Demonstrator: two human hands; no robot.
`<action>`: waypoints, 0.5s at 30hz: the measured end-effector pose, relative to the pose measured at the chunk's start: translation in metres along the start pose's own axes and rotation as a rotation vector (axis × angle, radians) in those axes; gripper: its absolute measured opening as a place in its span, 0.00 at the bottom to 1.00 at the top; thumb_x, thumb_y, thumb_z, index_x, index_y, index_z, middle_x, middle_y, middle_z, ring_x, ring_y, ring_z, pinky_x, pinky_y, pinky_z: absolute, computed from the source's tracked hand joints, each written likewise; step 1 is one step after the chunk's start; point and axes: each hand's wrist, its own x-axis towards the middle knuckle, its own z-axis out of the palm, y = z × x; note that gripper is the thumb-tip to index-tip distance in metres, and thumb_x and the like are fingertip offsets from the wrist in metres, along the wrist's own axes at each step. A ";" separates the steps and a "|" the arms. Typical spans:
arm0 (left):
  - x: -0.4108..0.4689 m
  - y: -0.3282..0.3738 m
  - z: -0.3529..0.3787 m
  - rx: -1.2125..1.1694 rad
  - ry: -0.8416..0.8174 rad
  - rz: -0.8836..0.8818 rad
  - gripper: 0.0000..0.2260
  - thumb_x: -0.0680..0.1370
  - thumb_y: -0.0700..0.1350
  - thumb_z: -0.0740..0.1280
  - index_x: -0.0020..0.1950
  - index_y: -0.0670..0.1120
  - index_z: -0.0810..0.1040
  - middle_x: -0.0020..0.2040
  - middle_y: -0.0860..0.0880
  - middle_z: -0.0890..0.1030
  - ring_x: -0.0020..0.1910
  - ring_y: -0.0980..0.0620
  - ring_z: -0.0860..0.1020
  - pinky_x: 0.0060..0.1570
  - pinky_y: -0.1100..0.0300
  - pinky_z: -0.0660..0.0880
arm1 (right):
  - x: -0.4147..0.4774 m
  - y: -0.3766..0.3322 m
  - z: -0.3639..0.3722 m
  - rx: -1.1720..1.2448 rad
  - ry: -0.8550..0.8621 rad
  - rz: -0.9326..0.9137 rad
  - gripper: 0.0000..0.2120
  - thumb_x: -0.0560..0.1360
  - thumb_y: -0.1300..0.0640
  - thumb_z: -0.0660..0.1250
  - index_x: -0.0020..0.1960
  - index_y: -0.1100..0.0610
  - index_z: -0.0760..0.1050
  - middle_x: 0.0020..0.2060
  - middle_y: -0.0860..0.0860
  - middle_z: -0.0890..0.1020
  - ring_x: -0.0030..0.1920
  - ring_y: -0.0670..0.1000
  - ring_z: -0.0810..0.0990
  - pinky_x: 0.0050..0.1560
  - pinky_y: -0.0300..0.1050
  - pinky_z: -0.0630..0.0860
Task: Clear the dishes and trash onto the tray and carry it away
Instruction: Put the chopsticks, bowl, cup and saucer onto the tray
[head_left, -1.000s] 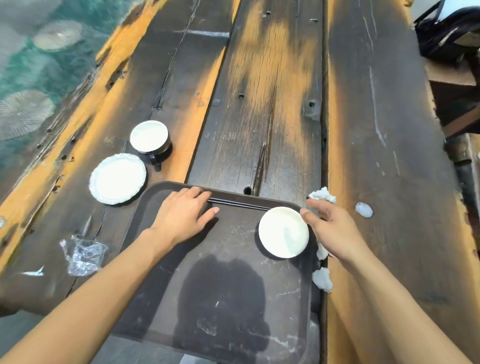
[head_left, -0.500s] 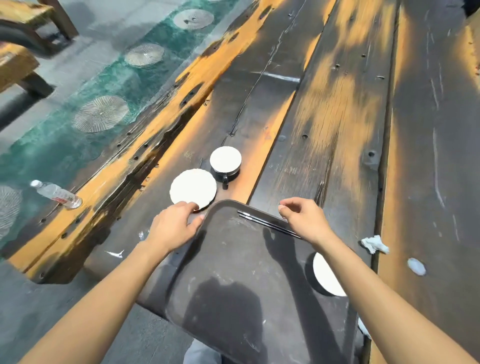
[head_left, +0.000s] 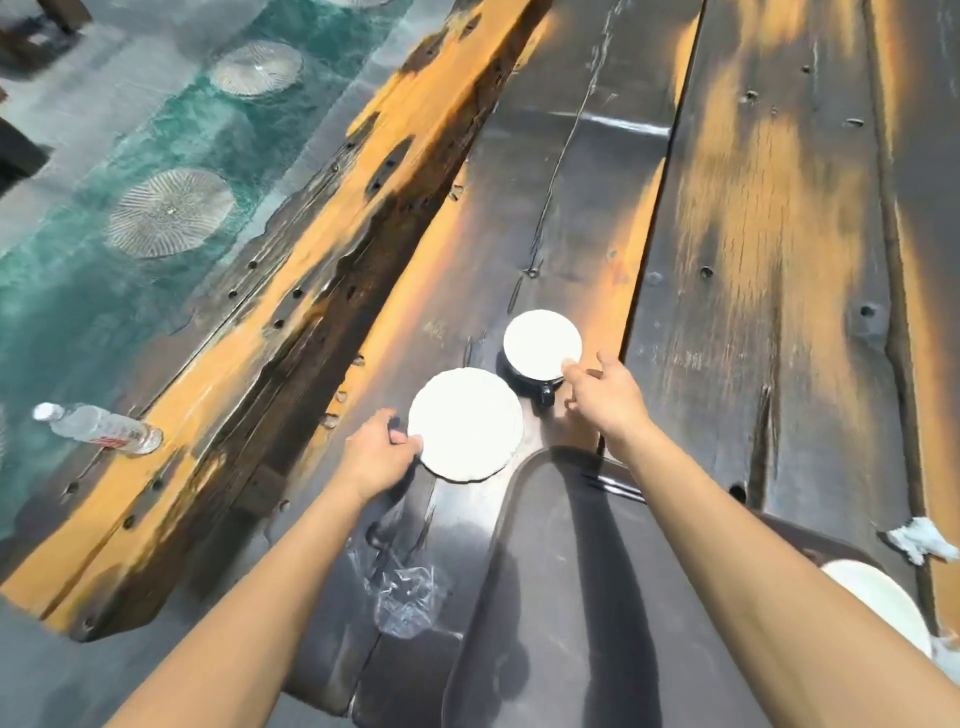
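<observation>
Left hand sits at the left rim of the small round white scalloped plate, thumb over the edge and fingers curled at its side: a pinch on the rim, though the plate appears flat on the dark, weathered plank table. Right hand reaches the near-right edge of the dark mug with a white interior, fingers loosely spread and touching the rim, not closed round it; its handle points back toward the person, between plate and right hand. Plate and mug lie just beside each other, both beyond the far-left corner of the dark rounded plastic tray, so each has to travel back and to the right. Likely two pickups together. A crumpled clear plastic wrapper lies left of the tray; a white bowl already rests at the tray's right side, and a white paper wad lies nearby on the table.
</observation>
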 end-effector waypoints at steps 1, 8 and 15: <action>0.002 0.000 0.001 -0.142 -0.049 -0.039 0.21 0.78 0.37 0.68 0.70 0.36 0.70 0.47 0.37 0.81 0.42 0.41 0.80 0.46 0.50 0.80 | 0.006 -0.001 0.006 0.048 0.000 0.020 0.32 0.80 0.48 0.65 0.78 0.59 0.59 0.56 0.51 0.79 0.55 0.59 0.81 0.63 0.60 0.76; 0.018 -0.007 0.014 -0.446 -0.086 -0.115 0.10 0.77 0.32 0.69 0.58 0.37 0.77 0.40 0.43 0.82 0.35 0.50 0.81 0.33 0.61 0.82 | 0.022 0.008 0.024 0.196 0.024 0.087 0.25 0.79 0.52 0.66 0.74 0.54 0.67 0.66 0.50 0.77 0.60 0.53 0.78 0.58 0.53 0.81; 0.025 -0.022 0.022 -0.606 -0.057 -0.086 0.08 0.76 0.32 0.71 0.55 0.36 0.81 0.42 0.39 0.87 0.40 0.44 0.87 0.37 0.56 0.84 | 0.034 0.011 0.023 0.308 0.005 0.105 0.08 0.80 0.59 0.66 0.59 0.53 0.74 0.51 0.47 0.81 0.57 0.54 0.80 0.55 0.49 0.82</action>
